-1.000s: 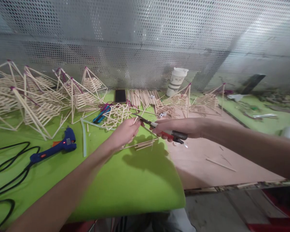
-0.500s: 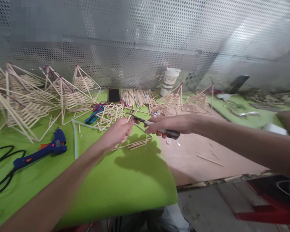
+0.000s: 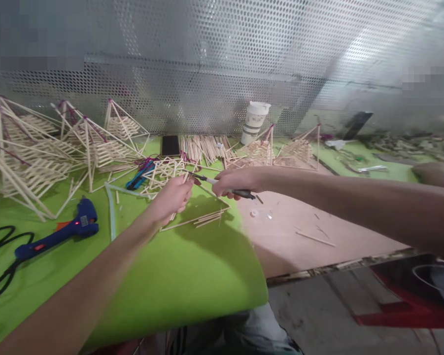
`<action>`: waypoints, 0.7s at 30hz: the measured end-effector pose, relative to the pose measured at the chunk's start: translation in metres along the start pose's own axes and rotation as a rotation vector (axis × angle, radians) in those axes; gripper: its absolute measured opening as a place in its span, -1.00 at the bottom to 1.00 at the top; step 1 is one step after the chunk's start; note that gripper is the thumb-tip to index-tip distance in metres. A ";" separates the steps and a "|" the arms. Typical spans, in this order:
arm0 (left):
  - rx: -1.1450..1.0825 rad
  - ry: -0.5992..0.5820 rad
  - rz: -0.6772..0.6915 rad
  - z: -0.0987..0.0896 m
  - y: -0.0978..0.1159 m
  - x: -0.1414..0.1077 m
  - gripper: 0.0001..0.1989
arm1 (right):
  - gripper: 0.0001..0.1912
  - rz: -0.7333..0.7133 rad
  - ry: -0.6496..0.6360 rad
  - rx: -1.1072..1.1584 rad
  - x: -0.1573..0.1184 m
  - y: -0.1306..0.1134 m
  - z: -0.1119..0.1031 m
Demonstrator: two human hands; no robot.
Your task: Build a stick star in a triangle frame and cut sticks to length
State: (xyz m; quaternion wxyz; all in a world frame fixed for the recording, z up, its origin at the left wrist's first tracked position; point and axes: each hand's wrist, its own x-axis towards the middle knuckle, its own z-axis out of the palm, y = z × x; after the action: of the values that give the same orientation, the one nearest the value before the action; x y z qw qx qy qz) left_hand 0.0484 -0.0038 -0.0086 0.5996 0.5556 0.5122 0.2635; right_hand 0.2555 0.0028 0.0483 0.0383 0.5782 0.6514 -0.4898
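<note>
My left hand [image 3: 174,198] is closed around thin wooden sticks [image 3: 186,177], their tips showing past the fingers. My right hand [image 3: 233,180] grips pruning shears [image 3: 246,194] with dark blades and a white and black handle. The blades point left and reach the tips of the sticks; whether they touch is hard to make out. Below the hands lies an open stick frame [image 3: 183,225] with several short sticks [image 3: 208,218] beside it. A lattice of glued sticks [image 3: 166,172] rests just behind my left hand.
A blue glue gun [image 3: 82,222] lies at left with its cable. Stick pyramids [image 3: 96,143] stand along the back. Behind are a phone [image 3: 170,145], a stick pile [image 3: 203,148], a blue cutter knife [image 3: 140,175] and a paper cup [image 3: 256,121]. Another person's arm [image 3: 434,175] enters at right.
The view has shifted slightly, moving everything a little to the left. The shears' handles look closer together in my right hand, and a short stick bit now shows by the handle.
</note>
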 end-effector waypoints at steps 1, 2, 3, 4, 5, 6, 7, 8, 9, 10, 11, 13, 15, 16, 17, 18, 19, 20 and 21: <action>0.002 0.003 -0.007 -0.001 -0.001 0.001 -0.80 | -0.77 0.009 0.007 -0.020 0.003 0.000 0.001; 0.004 0.004 -0.014 -0.001 -0.003 0.002 -0.81 | -0.76 0.019 0.009 -0.029 0.006 0.001 0.001; 0.006 0.005 -0.022 -0.002 -0.004 0.003 -0.81 | -0.76 0.024 0.005 -0.028 0.009 0.001 0.002; 0.008 0.005 -0.030 -0.003 -0.005 0.004 -0.82 | -0.75 0.025 -0.003 -0.021 0.012 0.003 0.002; 0.009 0.004 -0.037 -0.003 -0.006 0.004 -0.82 | -0.75 0.025 -0.008 -0.014 0.014 0.005 0.002; 0.009 0.005 -0.042 -0.003 -0.007 0.005 -0.82 | -0.74 0.025 -0.011 -0.008 0.017 0.008 0.002; 0.009 0.004 -0.045 -0.002 -0.007 0.005 -0.82 | -0.74 0.023 -0.008 -0.002 0.020 0.012 0.001; 0.008 0.003 -0.045 -0.002 -0.007 0.005 -0.82 | -0.74 0.021 0.002 0.003 0.024 0.016 0.000; 0.006 -0.002 -0.042 0.000 -0.006 0.004 -0.82 | -0.74 0.019 0.016 0.008 0.027 0.020 -0.001; 0.003 -0.010 -0.036 0.001 -0.005 0.004 -0.81 | -0.75 0.019 0.029 0.012 0.031 0.025 -0.002; -0.001 -0.021 -0.030 0.003 -0.004 0.003 -0.80 | -0.76 0.020 0.035 0.015 0.034 0.029 -0.003; -0.007 -0.043 -0.023 0.006 -0.003 0.003 -0.78 | -0.79 0.027 0.020 0.018 0.040 0.034 -0.004; -0.006 -0.056 -0.026 0.007 -0.005 0.003 -0.77 | -0.81 0.029 -0.011 0.020 0.041 0.036 -0.002; -0.002 -0.058 -0.029 0.006 -0.006 0.004 -0.76 | -0.81 0.028 -0.019 0.022 0.041 0.035 -0.001; 0.003 -0.058 -0.029 0.005 -0.008 0.005 -0.75 | -0.81 0.026 -0.021 0.024 0.040 0.034 0.000; 0.007 -0.056 -0.029 0.003 -0.010 0.006 -0.74 | -0.81 0.024 -0.016 0.026 0.038 0.033 0.001; 0.011 -0.056 -0.026 0.000 -0.011 0.006 -0.74 | -0.80 0.022 -0.009 0.027 0.035 0.032 0.001; 0.013 -0.055 -0.021 -0.002 -0.013 0.007 -0.73 | -0.79 0.020 0.003 0.026 0.033 0.032 0.000; 0.016 -0.055 -0.015 -0.004 -0.014 0.007 -0.72 | -0.78 0.015 0.017 0.028 0.031 0.033 0.000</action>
State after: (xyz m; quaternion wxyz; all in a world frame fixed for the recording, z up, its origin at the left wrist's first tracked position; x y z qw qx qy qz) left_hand 0.0439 0.0004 -0.0231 0.6112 0.5633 0.5018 0.2395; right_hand 0.2714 0.0201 0.0104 0.0282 0.5876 0.6405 -0.4937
